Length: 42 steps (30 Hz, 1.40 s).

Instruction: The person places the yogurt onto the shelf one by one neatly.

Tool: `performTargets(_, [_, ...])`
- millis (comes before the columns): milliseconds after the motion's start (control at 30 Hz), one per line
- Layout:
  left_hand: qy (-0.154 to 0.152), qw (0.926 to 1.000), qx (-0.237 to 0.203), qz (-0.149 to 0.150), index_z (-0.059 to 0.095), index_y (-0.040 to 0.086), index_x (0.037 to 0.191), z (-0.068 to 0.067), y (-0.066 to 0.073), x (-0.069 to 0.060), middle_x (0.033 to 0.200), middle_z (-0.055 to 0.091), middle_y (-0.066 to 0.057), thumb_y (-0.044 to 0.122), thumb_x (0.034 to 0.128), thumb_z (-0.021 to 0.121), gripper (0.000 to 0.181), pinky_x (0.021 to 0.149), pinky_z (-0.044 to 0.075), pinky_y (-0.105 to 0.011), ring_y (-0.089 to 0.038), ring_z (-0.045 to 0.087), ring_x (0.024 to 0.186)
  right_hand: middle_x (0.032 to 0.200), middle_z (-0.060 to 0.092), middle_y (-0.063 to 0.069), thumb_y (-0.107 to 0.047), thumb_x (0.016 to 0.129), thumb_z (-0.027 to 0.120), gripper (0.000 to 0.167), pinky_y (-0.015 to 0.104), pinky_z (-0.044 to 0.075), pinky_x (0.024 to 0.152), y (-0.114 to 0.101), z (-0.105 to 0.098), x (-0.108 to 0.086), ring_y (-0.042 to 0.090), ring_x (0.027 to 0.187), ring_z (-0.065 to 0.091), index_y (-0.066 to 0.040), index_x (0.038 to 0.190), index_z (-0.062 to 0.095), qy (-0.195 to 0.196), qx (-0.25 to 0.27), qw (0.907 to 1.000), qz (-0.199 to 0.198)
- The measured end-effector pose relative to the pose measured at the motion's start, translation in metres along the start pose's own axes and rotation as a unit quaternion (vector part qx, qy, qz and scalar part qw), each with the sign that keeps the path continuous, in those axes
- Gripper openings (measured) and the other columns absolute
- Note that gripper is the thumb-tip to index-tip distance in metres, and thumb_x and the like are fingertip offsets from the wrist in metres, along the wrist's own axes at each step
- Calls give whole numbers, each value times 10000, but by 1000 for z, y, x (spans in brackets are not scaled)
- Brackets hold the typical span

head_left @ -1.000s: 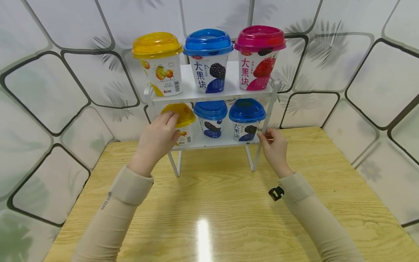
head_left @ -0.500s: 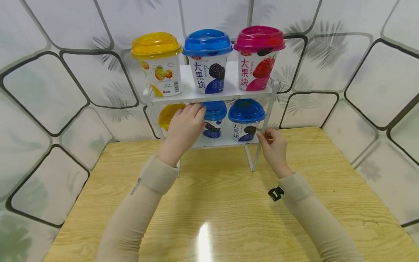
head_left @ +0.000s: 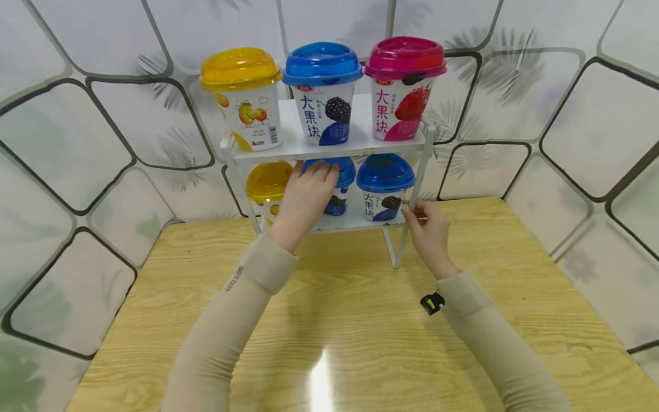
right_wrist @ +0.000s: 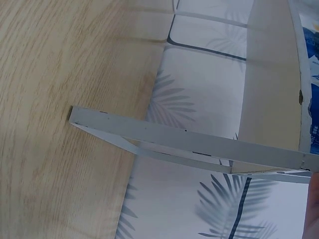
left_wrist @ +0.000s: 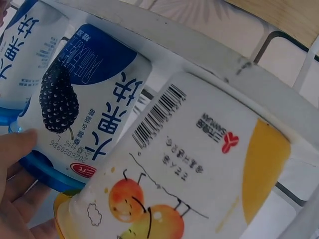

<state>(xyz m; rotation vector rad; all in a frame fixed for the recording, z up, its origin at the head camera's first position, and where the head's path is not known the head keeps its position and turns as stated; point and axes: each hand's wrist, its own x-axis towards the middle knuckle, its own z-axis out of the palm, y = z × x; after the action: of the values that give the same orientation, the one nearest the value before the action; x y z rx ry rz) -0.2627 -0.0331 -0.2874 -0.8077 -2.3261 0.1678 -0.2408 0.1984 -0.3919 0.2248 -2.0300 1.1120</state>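
A white two-tier rack holds fruit yogurt cups. My left hand reaches onto the lower shelf and grips the middle blue-lidded yogurt cup by its lid. In the left wrist view the thumb lies on the front of that cup, with fingers behind the lid. Left of this hand stands a yellow-lidded cup, partly covered by it. A second blue-lidded cup is at the lower right. My right hand pinches the rack's right post; only a sliver of this hand shows in the right wrist view.
On the upper shelf stand a yellow-lidded cup, a blue-lidded cup and a pink-lidded cup. The rack stands on a wooden table before patterned walls. A rack leg crosses the right wrist view.
My left hand has left the lower yellow-lidded cup and moved right to the middle blue-lidded yogurt cup. The right hand has stayed on the rack's post.
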Motion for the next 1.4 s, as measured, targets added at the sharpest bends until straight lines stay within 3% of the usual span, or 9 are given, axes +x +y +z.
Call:
performTargets(433, [6, 9998, -149, 101, 546, 44, 1161, 0, 6, 5, 1103, 572, -102, 50, 879, 531, 282, 913, 390, -421, -269, 517, 1017, 766, 586, 172, -31, 795, 643, 117, 44, 397, 587, -1, 0, 0, 232, 684, 570, 67, 816, 583, -42, 44, 9999, 116])
performTargets(1067, [460, 9987, -126, 167, 569, 31, 1131, 3, 16, 8, 1060, 585, -95, 94, 891, 524, 252, 819, 453, -344, -245, 522, 952, 761, 586, 179, -9, 798, 631, 103, 53, 402, 596, -2, 0, 0, 252, 687, 575, 78, 827, 584, -38, 17, 10000, 54])
performTargets(1400, [457, 9985, -264, 125, 566, 28, 1131, 3, 19, 9, 1066, 575, -100, 252, 837, 612, 372, 797, 457, -370, -258, 519, 965, 763, 590, 170, -24, 803, 632, 115, 46, 391, 594, -1, 0, 0, 242, 683, 574, 78, 826, 585, -50, -64, 9999, 61])
